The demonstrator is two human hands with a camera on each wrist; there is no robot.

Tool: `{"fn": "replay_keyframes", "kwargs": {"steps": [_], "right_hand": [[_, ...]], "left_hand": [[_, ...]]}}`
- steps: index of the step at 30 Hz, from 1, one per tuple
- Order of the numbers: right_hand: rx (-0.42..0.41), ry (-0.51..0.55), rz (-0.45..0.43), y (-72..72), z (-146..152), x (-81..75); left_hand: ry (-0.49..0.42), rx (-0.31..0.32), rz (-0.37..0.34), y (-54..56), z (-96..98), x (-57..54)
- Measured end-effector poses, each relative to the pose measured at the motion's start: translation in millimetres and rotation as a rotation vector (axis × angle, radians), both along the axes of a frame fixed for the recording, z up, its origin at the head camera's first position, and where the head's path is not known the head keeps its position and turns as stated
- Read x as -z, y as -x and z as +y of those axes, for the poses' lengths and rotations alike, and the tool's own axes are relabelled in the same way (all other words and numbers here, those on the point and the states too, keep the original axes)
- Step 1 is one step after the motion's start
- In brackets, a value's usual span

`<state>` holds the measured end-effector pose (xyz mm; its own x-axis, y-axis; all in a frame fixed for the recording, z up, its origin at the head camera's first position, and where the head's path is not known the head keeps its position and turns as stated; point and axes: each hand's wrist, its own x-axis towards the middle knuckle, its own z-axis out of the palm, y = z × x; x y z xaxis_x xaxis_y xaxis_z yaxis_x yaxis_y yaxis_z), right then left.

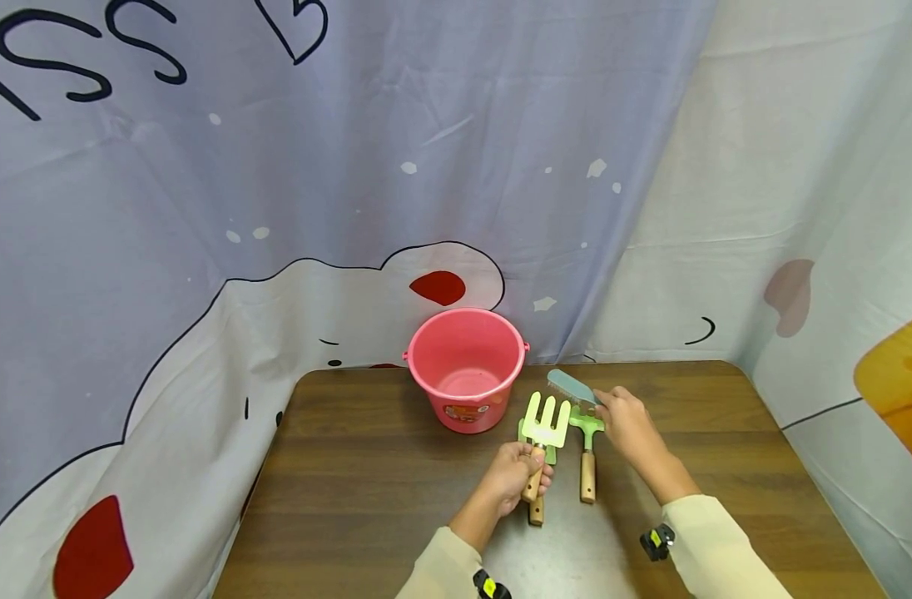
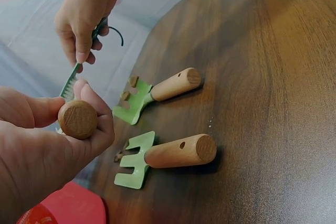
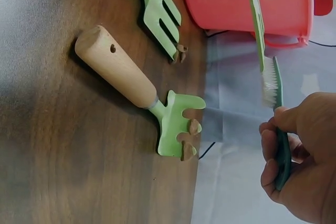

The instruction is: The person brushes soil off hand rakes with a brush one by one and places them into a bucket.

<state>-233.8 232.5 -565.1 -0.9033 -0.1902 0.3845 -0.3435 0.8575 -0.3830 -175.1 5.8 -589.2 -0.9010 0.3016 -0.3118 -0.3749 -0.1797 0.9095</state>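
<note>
My left hand [image 1: 508, 478] grips the wooden handle of a small light green garden fork [image 1: 546, 428], raised above the table with its tines pointing away. My right hand [image 1: 630, 426] holds a blue-green brush [image 1: 572, 386]. Its white bristles [image 3: 270, 83] meet the tine end of the raised fork in the right wrist view. Below lie a second green garden fork [image 2: 178, 151] and a green hand rake [image 3: 176, 124], both wooden-handled, with brown clumps at their tines. In the head view the raised fork partly hides the second one.
A pink bucket [image 1: 463, 408] stands at the table's back edge, left of the tools; nothing shows inside it. The brown wooden table [image 1: 366, 499] borders on printed curtains [image 1: 456, 150] behind and at the sides.
</note>
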Motion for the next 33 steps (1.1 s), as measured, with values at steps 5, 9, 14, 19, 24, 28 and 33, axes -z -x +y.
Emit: {"fn": "replay_keyframes", "kwargs": {"steps": [5,9,14,19,24,28,33], "right_hand": [[-0.014,0.019,0.039,-2.9,4,-1.2],[-0.036,0.023,0.074,-8.0,6,-2.1],[-0.073,0.025,0.083,-18.5,4,-6.1],[-0.124,0.026,0.061,-31.9,-4,-10.7],[-0.192,0.022,0.111,-44.2,-13,-10.1],[-0.244,0.025,0.157,-49.1,-19,-6.0],[-0.260,0.033,0.176,-53.7,-23,-1.8]], "left_hand": [[-0.006,-0.005,0.000,-0.3,0.0,0.0],[-0.018,-0.002,0.007,-0.6,-0.4,-1.0],[-0.025,0.014,0.027,-0.2,-1.6,-2.4],[-0.021,-0.006,-0.012,2.7,-1.0,-1.9],[-0.013,-0.009,-0.014,4.1,0.0,-0.9],[-0.027,-0.008,-0.004,5.0,0.4,-2.4],[-0.053,0.001,-0.003,8.2,2.0,-2.4]]}}
